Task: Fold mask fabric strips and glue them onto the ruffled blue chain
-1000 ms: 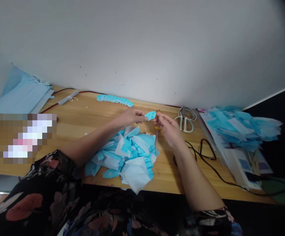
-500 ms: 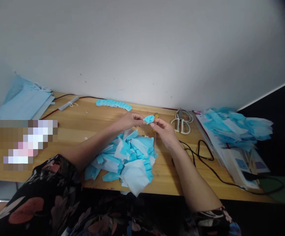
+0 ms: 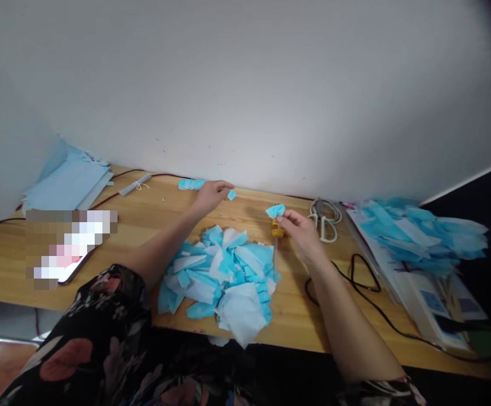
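Note:
My right hand [image 3: 302,231] pinches a small folded piece of blue fabric [image 3: 275,211] between thumb and fingertips, held up over the desk. Near the wall, my left hand [image 3: 215,196] lies over a row of folded blue pieces [image 3: 190,184] and covers its middle; its fingers are stretched out, with nothing seen in them. The row's end piece [image 3: 232,195] shows just below those fingertips. Under my right hand is a yellow tool [image 3: 278,228] with a clear stick, probably a glue gun. A heap of blue and white fabric scraps [image 3: 232,270] lies between my forearms.
Scissors [image 3: 323,223] and a coiled white cable lie to the right, with a black cable [image 3: 370,287] in front. More blue scraps [image 3: 418,231] sit on papers at far right. At left are a stack of blue sheets [image 3: 70,180] and a partly blurred phone [image 3: 80,254].
My left hand has let go of the folded fabric piece and moved left and back to the row. My right hand still holds the piece, slightly further right. The whole view has shifted a little.

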Motion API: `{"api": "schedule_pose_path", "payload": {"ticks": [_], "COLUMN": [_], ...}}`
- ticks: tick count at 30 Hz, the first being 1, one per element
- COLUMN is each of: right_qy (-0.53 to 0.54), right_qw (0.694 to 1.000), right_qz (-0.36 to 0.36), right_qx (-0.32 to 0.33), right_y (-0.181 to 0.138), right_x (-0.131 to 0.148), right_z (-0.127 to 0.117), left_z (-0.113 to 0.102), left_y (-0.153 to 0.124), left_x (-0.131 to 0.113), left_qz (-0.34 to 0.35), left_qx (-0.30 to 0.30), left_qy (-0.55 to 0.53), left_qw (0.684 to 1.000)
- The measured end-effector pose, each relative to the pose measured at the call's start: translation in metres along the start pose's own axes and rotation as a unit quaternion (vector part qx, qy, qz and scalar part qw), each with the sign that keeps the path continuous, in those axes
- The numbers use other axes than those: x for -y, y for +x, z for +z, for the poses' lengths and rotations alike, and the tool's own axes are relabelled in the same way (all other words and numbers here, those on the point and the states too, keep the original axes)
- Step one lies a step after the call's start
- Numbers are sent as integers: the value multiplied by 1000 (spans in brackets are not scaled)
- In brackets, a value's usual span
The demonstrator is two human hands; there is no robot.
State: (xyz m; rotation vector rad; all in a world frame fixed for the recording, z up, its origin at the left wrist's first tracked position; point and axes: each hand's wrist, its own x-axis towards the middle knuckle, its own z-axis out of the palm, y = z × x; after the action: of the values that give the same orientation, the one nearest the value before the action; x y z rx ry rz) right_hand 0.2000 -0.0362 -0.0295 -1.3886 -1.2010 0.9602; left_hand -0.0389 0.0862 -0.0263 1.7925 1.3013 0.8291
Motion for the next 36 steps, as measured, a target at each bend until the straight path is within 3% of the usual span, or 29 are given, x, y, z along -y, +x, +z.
{"api": "schedule_pose_path", "payload": {"ticks": [3, 6, 16, 21, 24, 26, 28, 31, 36], "right_qy": [-26, -58, -137, -223, -327, -475, -571, -641, -655], "right_qw": [999, 995, 978, 955, 935, 876, 813, 758, 722], "right_qz": [31, 46, 109, 127, 72, -32, -85, -84, -132], "right_qx": [27, 61, 109, 151, 114, 73, 68, 86, 180], "right_y": [9, 22, 78, 90, 83, 72, 57, 34, 6], "right_x": [10, 21, 13, 17, 31, 41, 45, 38, 8], "right_z": [1, 8, 63, 71, 61, 45, 24, -12, -45], "left_z": [-1, 1, 4, 5, 6, 6, 7, 7, 8], "left_y": [3, 1, 4, 6, 7, 7, 7, 7, 5], "left_x": [17, 22, 23, 26, 26, 26, 26, 27, 28], "left_qz": [44, 54, 27, 29, 29, 31, 37, 50, 49], "left_qx": [-9, -10, -5, -8, -6, -6, -9, -11, -8], "left_qy": [137, 194, 213, 206, 215, 217, 213, 209, 216], "left_qw": [990, 980, 977, 978, 976, 976, 976, 977, 975]}}
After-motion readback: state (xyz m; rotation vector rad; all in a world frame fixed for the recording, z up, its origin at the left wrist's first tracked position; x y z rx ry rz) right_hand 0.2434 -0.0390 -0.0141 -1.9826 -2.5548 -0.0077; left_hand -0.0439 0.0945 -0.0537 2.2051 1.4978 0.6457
